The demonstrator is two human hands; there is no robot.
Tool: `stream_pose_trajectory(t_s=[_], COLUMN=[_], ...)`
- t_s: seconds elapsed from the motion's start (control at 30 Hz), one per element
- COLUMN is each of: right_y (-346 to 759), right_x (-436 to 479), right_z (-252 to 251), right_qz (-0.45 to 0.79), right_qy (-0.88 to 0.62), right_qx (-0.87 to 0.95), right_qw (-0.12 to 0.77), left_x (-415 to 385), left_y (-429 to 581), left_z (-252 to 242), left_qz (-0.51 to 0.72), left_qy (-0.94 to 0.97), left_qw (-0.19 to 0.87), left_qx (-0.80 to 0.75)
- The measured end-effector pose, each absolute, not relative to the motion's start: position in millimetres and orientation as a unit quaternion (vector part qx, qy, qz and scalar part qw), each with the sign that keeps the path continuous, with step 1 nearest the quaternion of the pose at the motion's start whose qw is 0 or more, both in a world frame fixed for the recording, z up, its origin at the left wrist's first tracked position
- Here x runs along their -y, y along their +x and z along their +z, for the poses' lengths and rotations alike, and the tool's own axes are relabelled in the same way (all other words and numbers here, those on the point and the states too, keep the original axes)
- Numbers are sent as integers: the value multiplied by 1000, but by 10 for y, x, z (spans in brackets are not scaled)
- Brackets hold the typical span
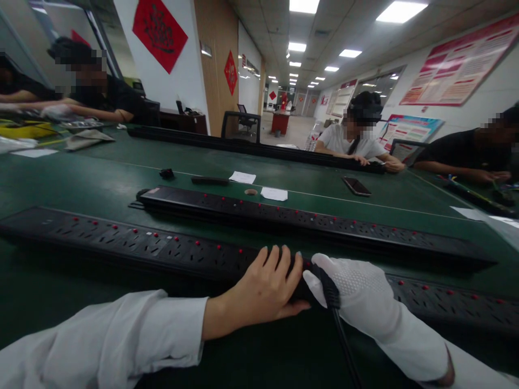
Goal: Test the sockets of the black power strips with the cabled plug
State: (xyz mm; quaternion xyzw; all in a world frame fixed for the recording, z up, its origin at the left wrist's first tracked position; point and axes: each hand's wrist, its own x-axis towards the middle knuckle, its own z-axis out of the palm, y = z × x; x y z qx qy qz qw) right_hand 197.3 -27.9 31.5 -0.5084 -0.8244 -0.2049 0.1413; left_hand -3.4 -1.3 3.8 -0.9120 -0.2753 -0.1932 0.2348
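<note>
A long black power strip (141, 237) with red lights runs across the table in front of me. My left hand (267, 283), bare, steadies it near its middle, fingers over the top and thumb along the near side. Just to the right, my right hand (360, 289) wears a white dotted glove and is closed around a black plug (330, 289). The plug is against the strip's top face; its front is hidden, so how deep it sits cannot be seen. Its black cable (344, 346) runs down toward me.
A second power strip (284, 213) lies behind the first. Beyond are a phone (357, 186), paper slips (274, 194), a small black part (166, 173) and a long black bar (243, 146). A person (357, 129) works across the green table (101, 175), with others at both sides.
</note>
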Motion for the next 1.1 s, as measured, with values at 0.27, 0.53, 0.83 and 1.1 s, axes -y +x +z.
stream_pose_trajectory(t_s=[0.27,0.53,0.83,1.1], right_y=[2332,2384,2365,2382], right_x=[408,456,469,465], right_z=[385,422,383,448], right_qz=[-288,-239,-312,-398], right_qy=[-458,-483,-491,-451], right_qx=[824,825,797,786], right_qw=[169,170,162,141], left_x=[32,44,36,34], left_y=[-23,-12,-2,-15], left_z=[66,40,30,44], left_qz=[-196,-207,-207,-205], left_qy=[-909,-916,-917,-918], left_qw=[237,222,220,220], left_qx=[283,262,260,260])
